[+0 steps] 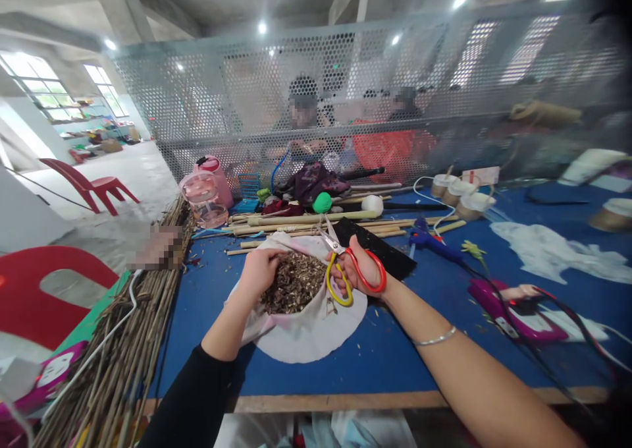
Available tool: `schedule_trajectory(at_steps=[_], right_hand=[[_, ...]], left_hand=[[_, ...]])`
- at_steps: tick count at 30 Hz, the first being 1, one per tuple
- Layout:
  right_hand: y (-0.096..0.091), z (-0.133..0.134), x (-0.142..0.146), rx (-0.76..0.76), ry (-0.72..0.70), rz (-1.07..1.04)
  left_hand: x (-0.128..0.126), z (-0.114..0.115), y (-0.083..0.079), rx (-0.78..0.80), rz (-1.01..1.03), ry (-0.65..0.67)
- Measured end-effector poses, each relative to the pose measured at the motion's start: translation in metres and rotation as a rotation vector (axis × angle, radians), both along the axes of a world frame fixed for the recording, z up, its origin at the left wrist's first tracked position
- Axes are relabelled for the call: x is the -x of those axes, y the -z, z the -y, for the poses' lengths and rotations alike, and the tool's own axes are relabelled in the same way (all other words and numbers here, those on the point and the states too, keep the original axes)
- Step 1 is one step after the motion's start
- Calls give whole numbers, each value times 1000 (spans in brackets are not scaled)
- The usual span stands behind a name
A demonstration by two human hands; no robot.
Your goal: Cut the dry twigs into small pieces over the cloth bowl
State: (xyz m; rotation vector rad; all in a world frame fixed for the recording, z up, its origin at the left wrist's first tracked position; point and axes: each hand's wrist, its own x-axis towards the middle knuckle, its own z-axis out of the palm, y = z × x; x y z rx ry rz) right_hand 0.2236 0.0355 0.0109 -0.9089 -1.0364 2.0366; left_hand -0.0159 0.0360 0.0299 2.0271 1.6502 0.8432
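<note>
Open tabletop left of the cloth; sticks (several) block behind.

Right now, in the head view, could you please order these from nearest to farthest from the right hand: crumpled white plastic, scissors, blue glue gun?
1. Scissors: held in the right hand.
2. Blue glue gun: on the table, to the hand's right.
3. Crumpled white plastic: farther right on the table.

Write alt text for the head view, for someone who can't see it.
The right hand holds scissors with one yellow and one red handle, while the left hand is at the edge of brown scraps heaped in a pale cloth on a blue table. Beyond are sticks and a perforated metal screen.
</note>
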Motion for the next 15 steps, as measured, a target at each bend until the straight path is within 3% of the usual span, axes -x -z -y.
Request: schedule_trajectory(at_steps=[5, 8, 13, 15], right_hand=[[-3, 1, 0, 9, 9, 16], [-3, 1, 0, -15, 12, 39], [-2, 10, 6, -151, -50, 50], [-5, 17, 9, -240, 4, 73]], left_hand=[[-7, 3, 2, 37, 28, 56], [-10, 10, 1, -39, 59, 22], [-8, 21, -5, -80, 90, -78], [-7, 23, -6, -46, 99, -96]])
